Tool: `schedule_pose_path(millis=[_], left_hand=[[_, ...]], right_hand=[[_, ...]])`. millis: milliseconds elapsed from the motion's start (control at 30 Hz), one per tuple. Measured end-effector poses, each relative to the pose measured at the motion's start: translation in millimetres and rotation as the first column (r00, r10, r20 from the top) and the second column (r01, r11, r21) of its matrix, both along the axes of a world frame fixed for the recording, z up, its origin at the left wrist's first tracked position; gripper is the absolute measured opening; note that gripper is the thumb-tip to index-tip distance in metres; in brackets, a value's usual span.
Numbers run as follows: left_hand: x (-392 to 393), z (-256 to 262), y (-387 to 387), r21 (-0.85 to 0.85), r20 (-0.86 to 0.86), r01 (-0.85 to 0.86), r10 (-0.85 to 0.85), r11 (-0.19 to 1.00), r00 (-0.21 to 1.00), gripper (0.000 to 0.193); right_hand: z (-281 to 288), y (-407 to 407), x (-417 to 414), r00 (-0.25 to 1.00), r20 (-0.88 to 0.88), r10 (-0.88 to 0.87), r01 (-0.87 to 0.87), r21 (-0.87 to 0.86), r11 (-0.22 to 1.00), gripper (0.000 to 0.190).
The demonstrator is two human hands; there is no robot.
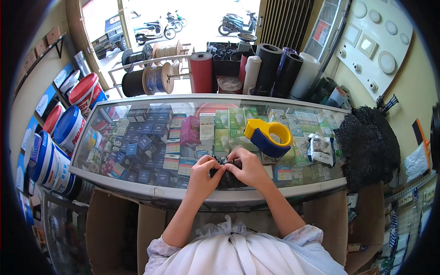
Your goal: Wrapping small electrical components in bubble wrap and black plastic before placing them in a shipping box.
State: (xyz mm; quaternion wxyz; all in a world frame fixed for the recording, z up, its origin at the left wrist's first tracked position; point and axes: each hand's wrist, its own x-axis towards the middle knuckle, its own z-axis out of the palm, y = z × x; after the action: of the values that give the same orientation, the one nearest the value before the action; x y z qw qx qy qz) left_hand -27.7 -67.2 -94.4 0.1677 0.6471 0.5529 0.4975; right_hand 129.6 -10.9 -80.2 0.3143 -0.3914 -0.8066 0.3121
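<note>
Over the front part of the glass display counter (271, 193), my left hand (206, 173) and my right hand (245, 168) meet, fingertips pinching a small dark bundle (228, 178). What the bundle is made of cannot be told, since my fingers cover much of it. A yellow and blue tape dispenser (271, 137) lies on the glass beyond my right hand. Further right on the counter is a white and dark plastic packet (321, 149). Boxed light bulbs (236, 118) and dark blue boxes (160, 118) show through the glass.
A heap of black mesh-like material (367, 147) sits at the counter's right end. Open cardboard boxes (113, 227) stand below the near edge. Paint buckets (70, 127) line the left side. Cable spools (158, 79) and upright rolls of sheeting (270, 68) stand behind the counter.
</note>
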Motion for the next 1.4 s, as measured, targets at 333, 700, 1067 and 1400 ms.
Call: schedule_pose_path(millis=[333,700,1067,1400], left_hand=[[0.1,10.4,-7.5,-0.105,-0.048,-0.006,0.001,0.994,0.999,0.019],[18.5,9.7,-49.0,-0.1,-0.122,-0.042,0.03,0.994,0.992,0.036],[-3.7,5.0,-21.1,-0.147,-0.147,0.209,-0.231,0.967,0.962,0.042],[-6.5,2.3,-14.6,-0.122,-0.135,0.23,-0.246,0.966,0.96,0.04]], right_hand=[[17.9,38.3,8.8,0.891,0.226,0.394,-0.394,-0.046,0.918,0.027],[13.1,-24.2,20.8,0.983,0.184,-0.01,0.023,-0.064,0.998,0.027],[1.8,-33.6,20.7,0.978,0.126,-0.169,0.179,-0.073,0.981,0.029],[-0.9,-31.5,16.8,0.976,0.061,-0.207,0.207,0.007,0.978,0.029]])
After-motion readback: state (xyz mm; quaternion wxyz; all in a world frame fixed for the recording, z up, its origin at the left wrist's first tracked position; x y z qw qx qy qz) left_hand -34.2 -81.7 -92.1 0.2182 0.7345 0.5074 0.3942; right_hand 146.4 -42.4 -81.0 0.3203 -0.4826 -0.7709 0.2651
